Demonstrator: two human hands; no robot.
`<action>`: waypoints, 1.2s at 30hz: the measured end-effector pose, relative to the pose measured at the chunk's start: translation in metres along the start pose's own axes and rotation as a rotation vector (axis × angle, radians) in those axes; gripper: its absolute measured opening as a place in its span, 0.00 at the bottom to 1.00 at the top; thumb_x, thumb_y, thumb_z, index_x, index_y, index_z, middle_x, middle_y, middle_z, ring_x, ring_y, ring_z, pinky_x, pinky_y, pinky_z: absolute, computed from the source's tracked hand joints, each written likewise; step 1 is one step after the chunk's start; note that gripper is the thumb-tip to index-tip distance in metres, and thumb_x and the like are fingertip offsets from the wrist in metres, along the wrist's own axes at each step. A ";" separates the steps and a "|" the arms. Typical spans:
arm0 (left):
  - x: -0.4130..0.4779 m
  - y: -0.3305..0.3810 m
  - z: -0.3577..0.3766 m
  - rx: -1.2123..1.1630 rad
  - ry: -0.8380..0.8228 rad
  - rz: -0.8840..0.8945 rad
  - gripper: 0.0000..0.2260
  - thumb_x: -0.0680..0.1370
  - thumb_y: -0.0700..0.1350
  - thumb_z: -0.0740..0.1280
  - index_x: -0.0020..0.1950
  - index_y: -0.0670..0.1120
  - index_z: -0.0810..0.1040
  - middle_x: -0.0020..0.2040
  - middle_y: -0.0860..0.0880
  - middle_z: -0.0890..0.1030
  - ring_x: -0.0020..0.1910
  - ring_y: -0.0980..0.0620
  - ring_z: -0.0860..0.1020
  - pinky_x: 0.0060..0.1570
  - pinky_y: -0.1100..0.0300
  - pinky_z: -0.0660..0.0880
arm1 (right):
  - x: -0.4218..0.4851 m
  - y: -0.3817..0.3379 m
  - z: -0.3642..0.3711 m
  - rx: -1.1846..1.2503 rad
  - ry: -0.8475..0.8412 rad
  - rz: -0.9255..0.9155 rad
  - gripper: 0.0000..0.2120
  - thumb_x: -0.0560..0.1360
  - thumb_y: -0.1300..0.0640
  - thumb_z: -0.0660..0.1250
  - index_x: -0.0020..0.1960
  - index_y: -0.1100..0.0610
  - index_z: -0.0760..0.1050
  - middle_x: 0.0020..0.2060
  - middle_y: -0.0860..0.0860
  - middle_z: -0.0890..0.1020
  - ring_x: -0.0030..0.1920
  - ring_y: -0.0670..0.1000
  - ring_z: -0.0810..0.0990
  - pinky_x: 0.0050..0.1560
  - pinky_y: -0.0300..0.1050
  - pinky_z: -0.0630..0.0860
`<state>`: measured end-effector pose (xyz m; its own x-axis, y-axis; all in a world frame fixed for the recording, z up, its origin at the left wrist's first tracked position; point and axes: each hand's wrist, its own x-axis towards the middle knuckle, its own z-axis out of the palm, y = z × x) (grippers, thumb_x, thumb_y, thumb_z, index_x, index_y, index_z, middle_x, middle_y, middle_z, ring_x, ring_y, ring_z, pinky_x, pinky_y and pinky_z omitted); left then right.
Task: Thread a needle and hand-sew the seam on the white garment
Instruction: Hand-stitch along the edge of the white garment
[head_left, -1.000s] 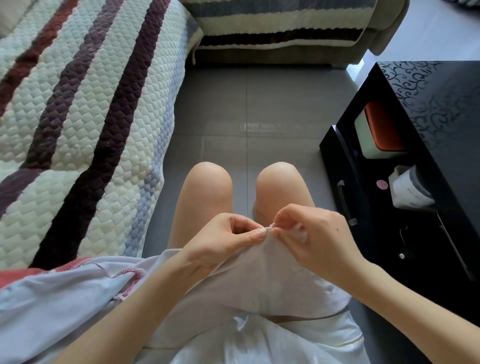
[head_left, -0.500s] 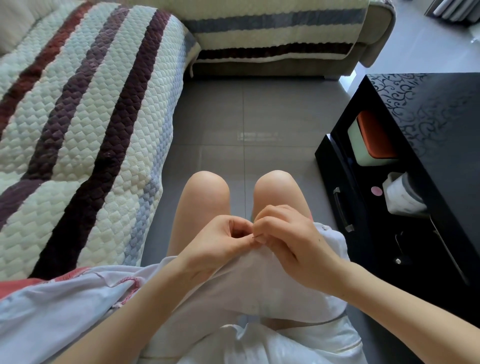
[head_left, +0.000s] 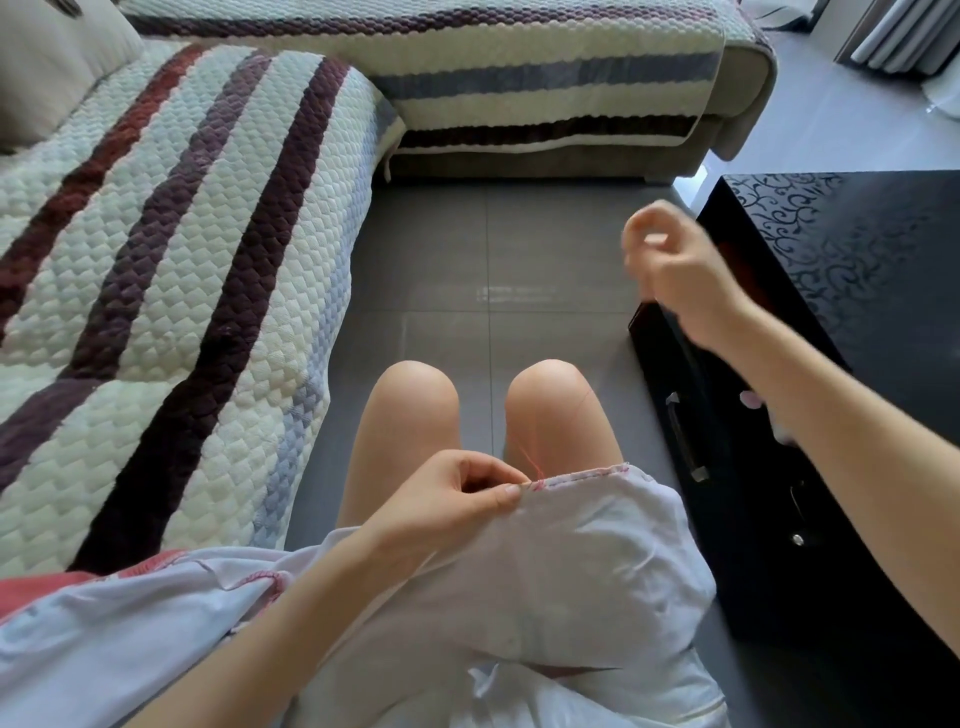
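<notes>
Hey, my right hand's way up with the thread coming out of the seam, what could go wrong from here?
The thread runs thin from the seam toward the raised right hand; a hard tug might pucker the white garment or snap it. The left hand pinches just the seam's end, so the fabric could slip. The right hand is blurred, so its hold cannot be checked.

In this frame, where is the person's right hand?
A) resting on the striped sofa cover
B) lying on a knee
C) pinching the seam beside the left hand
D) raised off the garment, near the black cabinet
D: the right hand is up in the air beside the black cabinet, clear of the white garment, whose seam edge the left hand alone pinches.
</notes>
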<state>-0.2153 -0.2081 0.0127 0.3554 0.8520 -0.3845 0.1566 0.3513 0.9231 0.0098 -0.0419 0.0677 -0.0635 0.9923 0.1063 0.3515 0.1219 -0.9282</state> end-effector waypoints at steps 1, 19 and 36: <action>0.000 0.000 -0.001 -0.003 -0.007 0.000 0.07 0.71 0.46 0.67 0.42 0.50 0.85 0.40 0.51 0.84 0.40 0.56 0.79 0.45 0.62 0.74 | 0.019 0.004 -0.013 -0.084 0.134 -0.031 0.09 0.73 0.64 0.58 0.40 0.51 0.69 0.28 0.48 0.68 0.24 0.42 0.63 0.26 0.39 0.60; -0.001 0.003 -0.004 -0.089 -0.035 -0.008 0.08 0.71 0.44 0.68 0.42 0.51 0.86 0.45 0.49 0.86 0.44 0.57 0.81 0.50 0.63 0.75 | -0.064 0.012 0.039 -0.758 -0.832 -0.396 0.08 0.74 0.55 0.69 0.49 0.45 0.84 0.31 0.25 0.72 0.36 0.33 0.69 0.35 0.30 0.59; -0.003 0.004 -0.005 -0.091 -0.055 -0.040 0.06 0.77 0.36 0.68 0.46 0.44 0.85 0.43 0.49 0.85 0.42 0.56 0.81 0.48 0.64 0.77 | 0.020 -0.001 0.025 -0.882 -0.009 -0.261 0.10 0.77 0.54 0.64 0.53 0.56 0.82 0.50 0.53 0.83 0.53 0.56 0.78 0.46 0.44 0.66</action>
<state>-0.2205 -0.2069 0.0175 0.4010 0.8150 -0.4183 0.0879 0.4202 0.9031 -0.0153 -0.0227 0.0622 -0.2473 0.9311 0.2682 0.9097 0.3184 -0.2667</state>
